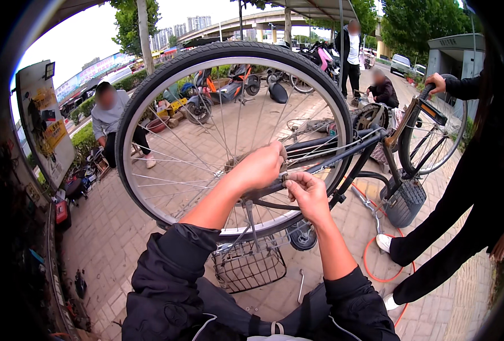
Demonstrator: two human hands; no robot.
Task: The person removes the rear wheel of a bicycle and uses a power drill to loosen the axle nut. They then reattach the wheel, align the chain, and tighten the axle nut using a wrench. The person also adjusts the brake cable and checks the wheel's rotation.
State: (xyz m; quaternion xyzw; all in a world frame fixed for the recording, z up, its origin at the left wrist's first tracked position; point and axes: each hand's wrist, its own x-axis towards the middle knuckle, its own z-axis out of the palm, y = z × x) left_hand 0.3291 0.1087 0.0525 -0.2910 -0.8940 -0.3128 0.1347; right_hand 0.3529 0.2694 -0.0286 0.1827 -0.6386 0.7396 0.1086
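Note:
A bicycle wheel with a black tyre (235, 52) and silver rim stands upright in front of me, joined to a dark bicycle frame (365, 156) that appears upside down. My left hand (266, 163) reaches across the spokes near the hub, fingers closed at the frame end; what they grip is hidden. Just right of it and lower, my right hand (307, 196) pinches a small dark part I cannot make out, beside the frame tube. Beneath the wheel hangs a black wire basket (249, 270).
At right, another person's hand (436, 83) rests by the bicycle's other wheel (459, 122). A spanner (302, 285) and an orange hose (366, 267) lie on the paving. A person (110, 111) sits at left; tools and boxes line the left side. Parked scooters (223, 85) stand behind.

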